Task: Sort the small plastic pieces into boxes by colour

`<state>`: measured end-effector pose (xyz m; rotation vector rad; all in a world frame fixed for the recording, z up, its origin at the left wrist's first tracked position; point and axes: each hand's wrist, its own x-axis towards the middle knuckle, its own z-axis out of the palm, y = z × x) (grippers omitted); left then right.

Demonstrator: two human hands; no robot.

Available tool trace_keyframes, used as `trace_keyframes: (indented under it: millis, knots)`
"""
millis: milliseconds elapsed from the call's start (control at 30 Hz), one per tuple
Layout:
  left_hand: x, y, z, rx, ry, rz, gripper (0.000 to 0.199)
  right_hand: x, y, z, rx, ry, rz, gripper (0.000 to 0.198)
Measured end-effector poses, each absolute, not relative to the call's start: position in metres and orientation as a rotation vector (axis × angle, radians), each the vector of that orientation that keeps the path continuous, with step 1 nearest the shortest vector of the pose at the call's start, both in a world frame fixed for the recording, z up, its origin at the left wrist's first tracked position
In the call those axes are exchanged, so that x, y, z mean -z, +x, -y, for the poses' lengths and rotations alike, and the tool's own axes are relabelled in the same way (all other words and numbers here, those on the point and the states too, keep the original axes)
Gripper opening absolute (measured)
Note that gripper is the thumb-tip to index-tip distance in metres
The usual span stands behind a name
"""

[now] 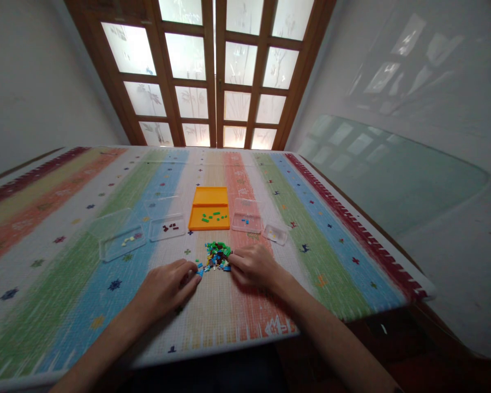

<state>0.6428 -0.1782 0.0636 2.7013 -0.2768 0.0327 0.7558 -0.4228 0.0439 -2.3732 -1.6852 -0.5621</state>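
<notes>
A small heap of tiny building bricks (218, 255), mostly green, blue, brown and yellow, lies on the tablecloth between my hands. At its left edge my left hand (168, 285) rests with fingers curled and thumb near the index finger, beside a few blue bricks (200, 269). Whether anything is inside those fingers is hidden. My right hand (254, 265) touches the heap's right side, its fingers bent closed and their tips at the bricks. What they pinch is too small to make out.
Behind the heap stands an open orange case (192, 224) with green bricks. Clear trays flank it: one with brown bricks (172, 227), one with pale bricks (128, 240), one with blue bricks (245, 221), and a small one (275, 234) at right. A striped tablecloth (204, 322) covers the table.
</notes>
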Motion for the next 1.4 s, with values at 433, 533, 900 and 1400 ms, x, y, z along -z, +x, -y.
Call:
trace_keyframes:
  millis: [433,533,900,1400]
  knots:
    - [-0.064,0.648,0.184,0.04,2.707,0.248,0.037,-0.046,0.756,0.423,0.562,-2.369,1.684,0.014]
    - [-0.066,0.648,0.184,0.045,2.71,0.255,0.034,-0.045,0.756,0.423,0.577,-2.356,1.679,0.015]
    - [-0.071,0.645,0.176,0.071,2.701,0.227,0.034,-0.045,0.756,0.424,0.541,-2.363,1.683,0.016]
    - [-0.071,0.652,0.172,0.06,2.763,0.157,0.032,-0.042,0.757,0.423,0.546,-2.342,1.692,0.016]
